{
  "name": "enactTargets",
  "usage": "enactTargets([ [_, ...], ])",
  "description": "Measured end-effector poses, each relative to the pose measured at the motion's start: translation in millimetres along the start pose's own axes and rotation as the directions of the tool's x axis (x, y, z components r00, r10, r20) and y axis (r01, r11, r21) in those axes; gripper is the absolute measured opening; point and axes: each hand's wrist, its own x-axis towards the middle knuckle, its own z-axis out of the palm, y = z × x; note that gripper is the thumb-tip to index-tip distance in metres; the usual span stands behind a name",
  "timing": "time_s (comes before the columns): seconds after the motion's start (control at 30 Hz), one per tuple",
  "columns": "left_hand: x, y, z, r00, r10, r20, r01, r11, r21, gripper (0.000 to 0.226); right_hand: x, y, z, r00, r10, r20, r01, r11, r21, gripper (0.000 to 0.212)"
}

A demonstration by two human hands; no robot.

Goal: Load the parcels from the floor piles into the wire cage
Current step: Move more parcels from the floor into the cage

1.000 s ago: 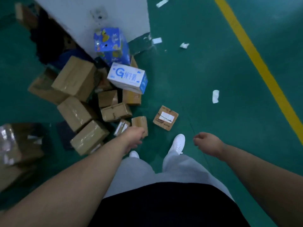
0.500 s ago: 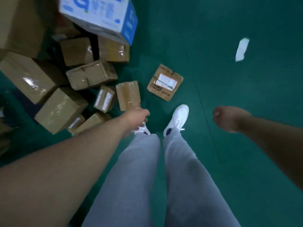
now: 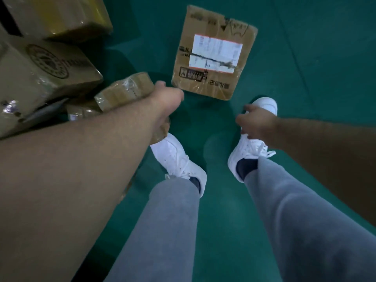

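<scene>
My left hand grips a small taped cardboard parcel at the right edge of the floor pile, lifting its near end. A flat brown parcel with a white label lies alone on the green floor just beyond both hands. My right hand hovers over my right shoe with loosely curled fingers, holding nothing. The wire cage is out of view.
Larger taped boxes are stacked at the left, with another box at the top left. My white shoes and grey trouser legs fill the lower middle. Green floor spreads to the right.
I have bent down much closer to the floor. My left hand has reached the small taped parcel and taken hold of it. My right hand has dropped toward my right shoe.
</scene>
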Motion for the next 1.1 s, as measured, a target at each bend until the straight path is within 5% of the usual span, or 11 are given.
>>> enactTargets([
  [0.1, 31.5, 2.8, 0.0, 0.997, 0.023, 0.069, -0.021, 0.999, -0.038, 0.086, 32.3, -9.7, -0.6, 1.0, -0.012, -0.006, 0.013, 0.981, 0.194, 0.064],
  [0.27, 26.3, -1.3, 2.2, 0.989, 0.064, 0.136, -0.066, 0.998, 0.006, 0.061, 41.6, -29.3, 3.1, 0.996, 0.024, 0.082, -0.055, 0.918, 0.392, 0.041],
  [0.4, -13.2, -32.9, 2.9, 0.999, -0.021, 0.045, 0.03, 0.978, -0.207, 0.06, 5.9, -22.0, -1.9, 0.998, 0.047, 0.036, -0.059, 0.851, 0.523, 0.039],
  [0.5, -65.4, -64.0, -4.8, 0.991, -0.091, 0.103, 0.122, 0.926, -0.357, 0.041, -55.5, -17.7, -10.5, 0.997, 0.061, 0.039, -0.072, 0.833, 0.549, 0.019],
  [0.6, -143.3, -88.1, -13.6, 0.971, -0.122, 0.203, 0.218, 0.799, -0.56, 0.02, -132.6, -12.1, -24.5, 0.994, 0.071, 0.079, -0.101, 0.847, 0.522, 0.018],
  [0.8, -325.4, -76.8, -69.7, 0.962, -0.052, 0.269, 0.252, 0.556, -0.792, 0.032, -293.5, -28.4, -74.1, 0.997, -0.061, 0.04, 0.032, 0.86, 0.509, 0.041],
  [1.1, -539.3, -55.6, -129.1, 0.999, -0.023, -0.039, -0.027, 0.368, -0.93, 0.033, -495.5, -79.6, -145.1, 0.935, -0.322, 0.147, 0.304, 0.944, 0.13, 0.038],
])
